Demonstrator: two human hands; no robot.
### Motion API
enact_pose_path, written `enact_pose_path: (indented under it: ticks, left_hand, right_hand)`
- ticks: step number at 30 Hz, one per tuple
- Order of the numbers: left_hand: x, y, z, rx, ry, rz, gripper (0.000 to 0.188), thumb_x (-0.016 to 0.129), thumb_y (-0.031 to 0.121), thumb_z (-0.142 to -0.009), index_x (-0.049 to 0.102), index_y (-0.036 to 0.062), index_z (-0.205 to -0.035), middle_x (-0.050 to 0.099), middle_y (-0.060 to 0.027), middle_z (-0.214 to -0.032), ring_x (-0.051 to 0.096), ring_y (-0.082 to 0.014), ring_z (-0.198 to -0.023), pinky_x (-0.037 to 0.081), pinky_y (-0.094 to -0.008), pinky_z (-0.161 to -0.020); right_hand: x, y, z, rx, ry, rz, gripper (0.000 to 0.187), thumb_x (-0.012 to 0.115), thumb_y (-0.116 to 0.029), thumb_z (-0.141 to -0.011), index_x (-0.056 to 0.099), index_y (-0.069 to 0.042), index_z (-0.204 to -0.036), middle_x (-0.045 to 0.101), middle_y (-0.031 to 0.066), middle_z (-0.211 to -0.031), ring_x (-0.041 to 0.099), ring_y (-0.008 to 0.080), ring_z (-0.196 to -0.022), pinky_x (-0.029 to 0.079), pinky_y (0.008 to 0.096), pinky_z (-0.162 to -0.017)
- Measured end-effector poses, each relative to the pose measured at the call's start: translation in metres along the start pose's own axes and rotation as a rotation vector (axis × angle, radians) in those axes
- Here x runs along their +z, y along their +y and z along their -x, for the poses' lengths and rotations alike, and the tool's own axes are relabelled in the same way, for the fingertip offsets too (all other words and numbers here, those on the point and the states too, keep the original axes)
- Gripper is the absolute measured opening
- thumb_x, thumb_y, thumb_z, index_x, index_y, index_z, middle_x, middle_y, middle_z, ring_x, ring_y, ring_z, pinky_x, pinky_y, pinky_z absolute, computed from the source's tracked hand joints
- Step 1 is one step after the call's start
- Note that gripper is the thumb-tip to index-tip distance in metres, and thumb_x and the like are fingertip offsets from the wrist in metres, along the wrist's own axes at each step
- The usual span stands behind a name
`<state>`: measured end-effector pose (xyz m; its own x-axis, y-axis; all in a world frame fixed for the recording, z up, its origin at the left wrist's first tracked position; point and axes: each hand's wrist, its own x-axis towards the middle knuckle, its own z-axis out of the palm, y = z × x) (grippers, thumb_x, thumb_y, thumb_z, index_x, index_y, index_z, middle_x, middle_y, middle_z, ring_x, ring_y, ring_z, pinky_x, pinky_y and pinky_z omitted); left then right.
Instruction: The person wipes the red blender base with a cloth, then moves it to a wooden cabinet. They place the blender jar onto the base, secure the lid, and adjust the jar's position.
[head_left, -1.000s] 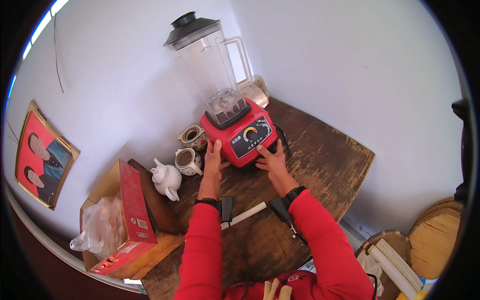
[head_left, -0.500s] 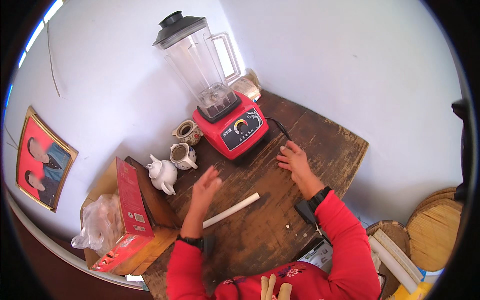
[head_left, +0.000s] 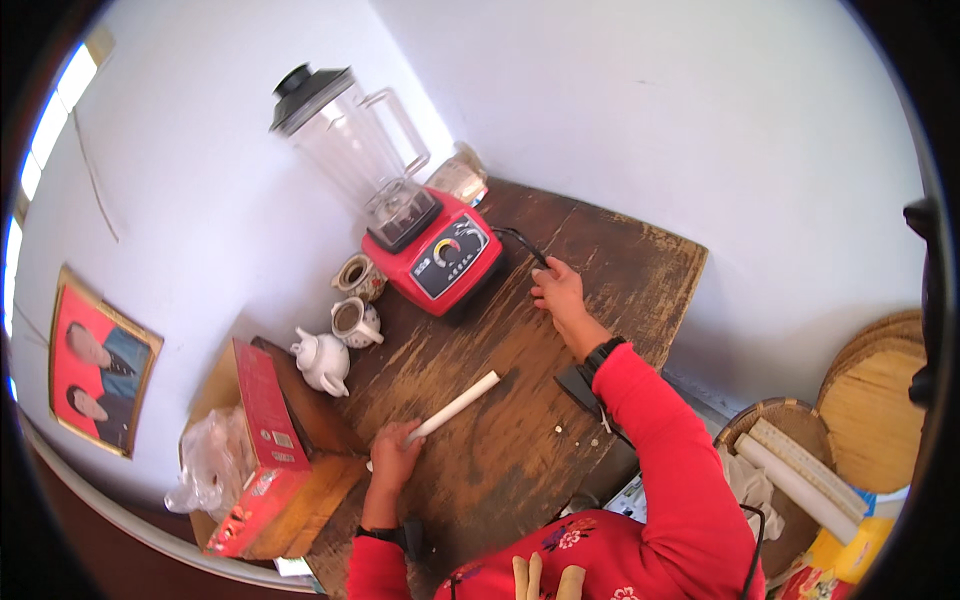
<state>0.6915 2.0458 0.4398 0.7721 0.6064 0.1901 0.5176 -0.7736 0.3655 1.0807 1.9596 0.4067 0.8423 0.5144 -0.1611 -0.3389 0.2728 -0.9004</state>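
Note:
My left hand [head_left: 396, 457] is closed round the lower end of a smooth white rod [head_left: 460, 403], which lies slanted over the brown wooden table [head_left: 610, 255]. My right hand [head_left: 562, 300] is at the black power cord [head_left: 522, 240], its fingers curled at the cord where it leaves the blender's side. The blender has a red base [head_left: 443, 255] with a dial on its front, and a clear jar [head_left: 355, 150] with a black lid stands on it. Nothing shows inside the jar except the blade area at its bottom.
Left of the blender stand a white teapot [head_left: 322, 362] and two small patterned pots [head_left: 356, 322]. A red box [head_left: 270, 410] with a plastic bag sits at the table's left edge. Baskets and round boards [head_left: 875, 415] are beyond the right edge. White crumbs [head_left: 558, 429] dot the table.
My left hand has come down onto the white rod and closed on it. My right hand has reached the power cord. The whole view has shifted a little.

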Motion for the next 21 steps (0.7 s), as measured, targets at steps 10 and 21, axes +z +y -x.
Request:
enact_pose_path:
  ticks: [10, 21]
  left_hand:
    - [-0.023, -0.02, 0.002, -0.094, -0.157, -0.1, 0.03, 0.078, 0.018, -0.074, 0.072, 0.0061, -0.101, 0.068, -0.0115, -0.09, 0.066, -0.0254, -0.085, 0.051, -0.0335, -0.074]
    - [-0.011, 0.015, -0.025, -0.142, 0.015, 0.2, 0.03, 0.072, 0.01, -0.082, 0.065, -0.0012, -0.109, 0.066, -0.0097, -0.102, 0.063, -0.0186, -0.096, 0.049, -0.03, -0.084]
  right_hand:
    - [-0.018, 0.011, -0.094, -0.156, 0.149, 0.005, 0.065, 0.064, -0.013, -0.085, 0.038, 0.003, -0.142, 0.059, 0.0073, -0.094, 0.056, 0.0147, -0.085, 0.047, 0.0304, -0.069]
    - [-0.034, -0.01, -0.091, -0.36, 0.373, 0.286, 0.055, 0.064, -0.018, -0.084, 0.05, 0.005, -0.132, 0.06, 0.0222, -0.123, 0.06, 0.0297, -0.11, 0.046, 0.036, -0.094]
